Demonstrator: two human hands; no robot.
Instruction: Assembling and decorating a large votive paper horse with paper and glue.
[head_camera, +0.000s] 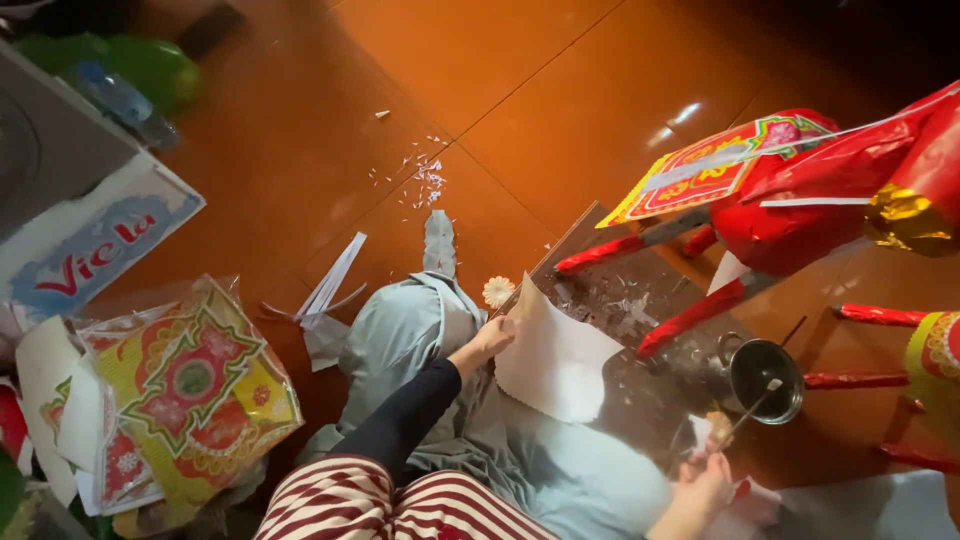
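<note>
Head view, looking down at a seated person on an orange tiled floor (560, 90).

Counts: one sheet of white paper (555, 360) at centre frame; one small metal cup (765, 378) at right of centre; one small white paper flower (498, 291) just above the sheet; one stack of patterned yellow-and-red printed sheets (190, 390) at lower left; one red-and-gold paper figure (800, 190) at upper right, with several red paper-wrapped sticks (695, 315) reaching from it toward centre; a scatter of tiny white paper scraps (425, 180) on the floor at upper centre; long white paper strips (335, 280) left of centre.

Hands: the left hand (492, 335), on a black-sleeved arm, is closed on the upper left edge of the white paper, fingers pinched together on it. The sheet lies over the person's pale grey lap and onto a dark glossy board (620, 300), which is speckled with scraps. The right hand (705, 485), at the lower right, is closed around the lower end of a thin brush stick (750, 408).

Containers: the metal cup stands on the floor near the board's right edge; the brush's upper end rests inside it. What else the cup holds cannot be told. A green plastic bottle (150, 65) lies at upper left, beside a printed box (90, 240).
</note>
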